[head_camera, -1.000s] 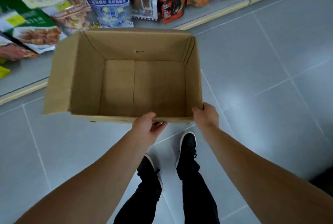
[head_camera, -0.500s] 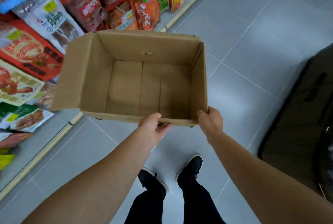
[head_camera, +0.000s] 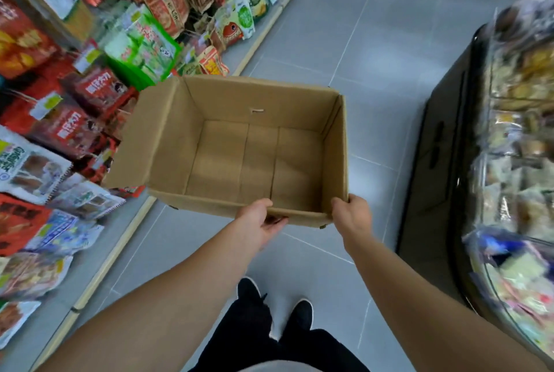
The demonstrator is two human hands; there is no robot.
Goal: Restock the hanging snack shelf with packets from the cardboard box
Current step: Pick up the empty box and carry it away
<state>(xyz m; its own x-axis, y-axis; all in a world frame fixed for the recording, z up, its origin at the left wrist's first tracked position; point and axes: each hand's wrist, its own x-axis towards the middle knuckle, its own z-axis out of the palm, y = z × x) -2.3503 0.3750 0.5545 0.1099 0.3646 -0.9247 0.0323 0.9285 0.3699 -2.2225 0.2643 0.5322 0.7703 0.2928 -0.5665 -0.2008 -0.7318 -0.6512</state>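
Your left hand (head_camera: 260,222) and right hand (head_camera: 351,216) each grip the near rim of the cardboard box (head_camera: 245,150), held above the floor. Beyond your fingers it shows bare cardboard, so restocking looks finished. Left of your hands hang the snack packets (head_camera: 90,96).

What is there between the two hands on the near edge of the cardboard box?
Head view: only bare box rim between left hand and right hand.

Grey tiled floor (head_camera: 344,27), black shoes (head_camera: 301,314).
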